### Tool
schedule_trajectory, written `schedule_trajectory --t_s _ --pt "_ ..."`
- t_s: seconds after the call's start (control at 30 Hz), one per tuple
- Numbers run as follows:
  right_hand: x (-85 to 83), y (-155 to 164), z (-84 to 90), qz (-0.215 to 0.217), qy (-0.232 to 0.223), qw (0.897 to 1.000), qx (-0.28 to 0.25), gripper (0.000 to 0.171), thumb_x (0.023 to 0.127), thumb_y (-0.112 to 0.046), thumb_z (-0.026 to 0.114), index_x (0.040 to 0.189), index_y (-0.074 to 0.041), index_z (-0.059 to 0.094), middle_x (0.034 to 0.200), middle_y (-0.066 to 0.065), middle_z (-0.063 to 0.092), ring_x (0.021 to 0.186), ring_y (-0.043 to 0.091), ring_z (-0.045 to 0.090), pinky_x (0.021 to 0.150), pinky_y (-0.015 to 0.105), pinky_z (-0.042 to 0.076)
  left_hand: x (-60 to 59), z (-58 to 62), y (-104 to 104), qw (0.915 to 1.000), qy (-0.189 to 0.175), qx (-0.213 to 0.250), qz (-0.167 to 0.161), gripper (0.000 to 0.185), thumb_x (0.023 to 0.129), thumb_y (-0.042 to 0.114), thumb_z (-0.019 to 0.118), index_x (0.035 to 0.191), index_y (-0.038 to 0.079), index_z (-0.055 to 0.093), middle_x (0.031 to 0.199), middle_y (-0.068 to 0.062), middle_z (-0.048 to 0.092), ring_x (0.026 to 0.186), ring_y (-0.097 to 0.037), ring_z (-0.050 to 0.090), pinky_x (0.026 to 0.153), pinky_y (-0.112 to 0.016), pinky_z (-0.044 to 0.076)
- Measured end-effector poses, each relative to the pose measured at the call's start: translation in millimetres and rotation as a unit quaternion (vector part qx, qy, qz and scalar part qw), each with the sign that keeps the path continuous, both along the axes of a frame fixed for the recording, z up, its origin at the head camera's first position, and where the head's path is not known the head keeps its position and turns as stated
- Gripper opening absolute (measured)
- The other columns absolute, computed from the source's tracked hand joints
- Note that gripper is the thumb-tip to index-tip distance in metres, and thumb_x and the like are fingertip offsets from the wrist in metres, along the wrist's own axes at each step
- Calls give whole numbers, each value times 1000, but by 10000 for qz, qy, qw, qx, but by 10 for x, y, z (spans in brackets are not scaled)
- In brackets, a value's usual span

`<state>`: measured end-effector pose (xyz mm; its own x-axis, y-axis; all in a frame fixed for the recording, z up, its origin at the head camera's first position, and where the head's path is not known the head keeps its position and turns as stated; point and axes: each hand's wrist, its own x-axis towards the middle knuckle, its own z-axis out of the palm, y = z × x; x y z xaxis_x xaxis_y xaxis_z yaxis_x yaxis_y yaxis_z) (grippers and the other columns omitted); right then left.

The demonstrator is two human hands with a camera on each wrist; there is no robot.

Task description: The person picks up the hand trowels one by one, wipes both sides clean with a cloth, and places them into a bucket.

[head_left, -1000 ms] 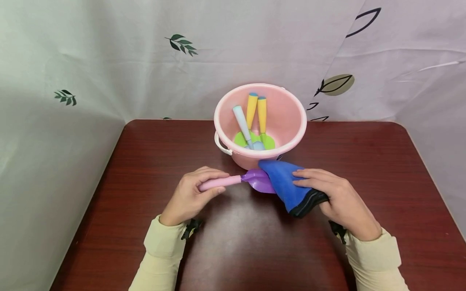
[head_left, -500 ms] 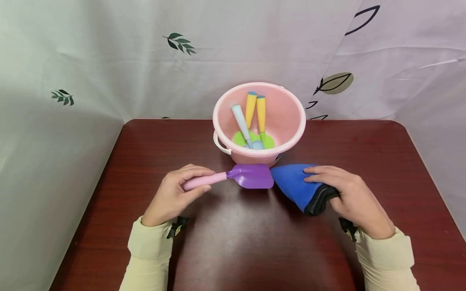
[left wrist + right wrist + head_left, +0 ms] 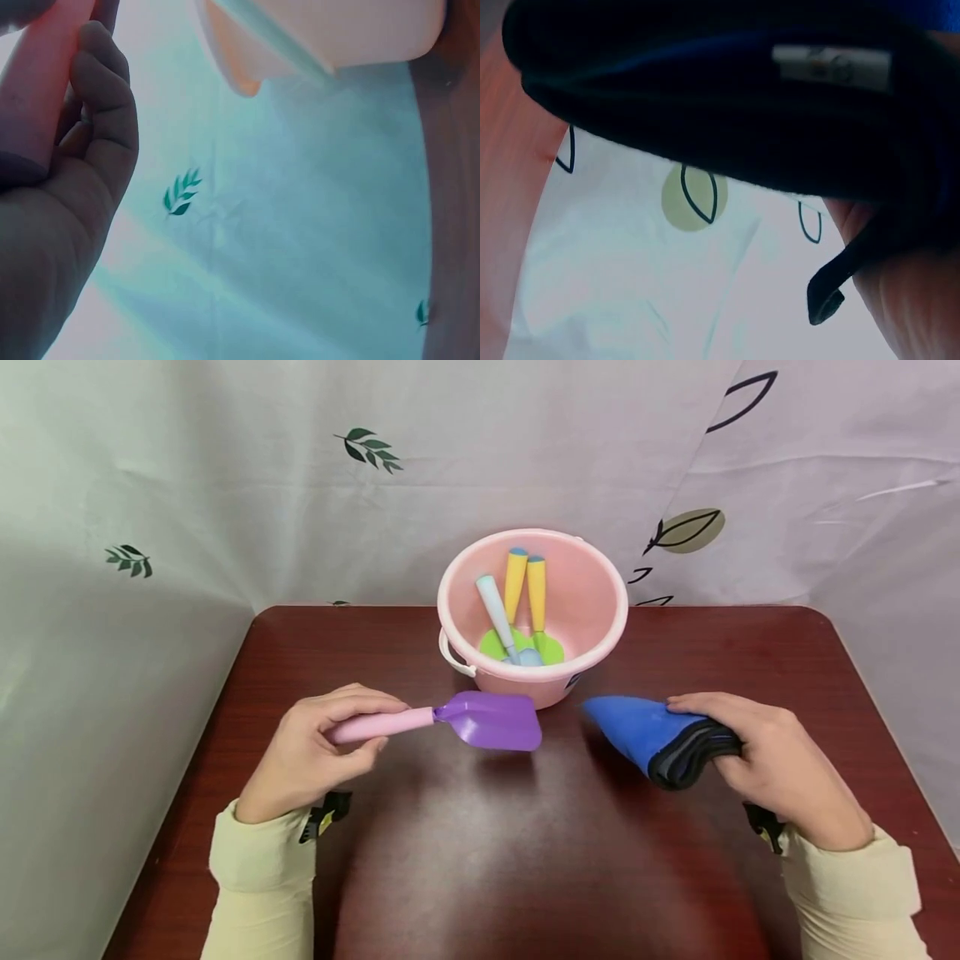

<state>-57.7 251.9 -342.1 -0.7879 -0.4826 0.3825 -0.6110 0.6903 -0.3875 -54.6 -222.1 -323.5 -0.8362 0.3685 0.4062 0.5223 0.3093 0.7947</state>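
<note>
- Left hand (image 3: 311, 752) grips the toy shovel (image 3: 450, 723) by its pink handle, fingers curled round it; left wrist view shows the same wrap on the handle (image 3: 41, 82).
- Shovel's long axis runs roughly left-right across the tabletop (image 3: 525, 860), handle toward the left hand, purple blade (image 3: 495, 722) pointing right toward the cloth. Blade looks lifted slightly, faint shadow under it; cannot tell for sure whether it touches the tabletop.
- Right hand (image 3: 772, 760) holds a folded blue cloth (image 3: 645, 735), thumb on top, fingers tucked under the dark bunched edge. Right wrist view mostly filled by the dark fold of the cloth (image 3: 705, 97).
- Cloth's pointed end aims left at the shovel blade; clear gap between the two, not touching.
- Key relation: blade tip and cloth tip face each other along one left-right line, in front of the bucket; each hand at the outer end of its own thing. Right hand is the nearer one to the cloth, left hand to the shovel.
- Pink bucket (image 3: 600, 635) stands behind the gap, near the far edge, just beyond the blade, apart from it.
- Inside the bucket: two yellow-handled tools (image 3: 525, 589) with green heads and one pale blue-handled tool (image 3: 495, 610), leaning on the far wall.
- Leaf-print curtain (image 3: 225, 485) hangs behind and to the sides.
</note>
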Motion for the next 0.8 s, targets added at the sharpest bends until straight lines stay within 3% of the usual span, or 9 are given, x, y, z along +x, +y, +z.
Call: schedule_trajectory --t_s 0.27,0.4,0.6,0.8 --pt "-38 153 121 -598 -109 9980 164 65 63 14 68 117 -20 72 105 -3 72 91 -11 52 80 9 36 -39 312 -46 9988 361 278 -166 43 69 -24 66 105 -3 74 97 -12 72 85 -17 64 72 -23 49" --pt "-77 231 196 -914 -132 9948 440 61 61 13 72 113 -19 73 96 0 73 77 -2 52 69 14 37 -102 465 -75 9984 534 110 -140 41 71 -23 68 106 -4 74 99 -13 72 88 -18 66 76 -22 50" --pt "-160 348 299 -1260 -13 9893 734 49 64 5 81 106 -17 70 80 0 69 61 8 46 59 18 34 -203 689 -67 9953 824 -448 241 44 72 -19 77 112 1 75 105 -8 73 95 -16 67 82 -22 50" --pt "-286 463 320 -975 116 9928 692 54 65 4 84 112 -18 71 82 1 71 64 5 51 63 17 37 -376 844 3 9895 960 -897 596 41 78 -9 81 114 10 77 108 0 74 97 -10 66 83 -19 48"
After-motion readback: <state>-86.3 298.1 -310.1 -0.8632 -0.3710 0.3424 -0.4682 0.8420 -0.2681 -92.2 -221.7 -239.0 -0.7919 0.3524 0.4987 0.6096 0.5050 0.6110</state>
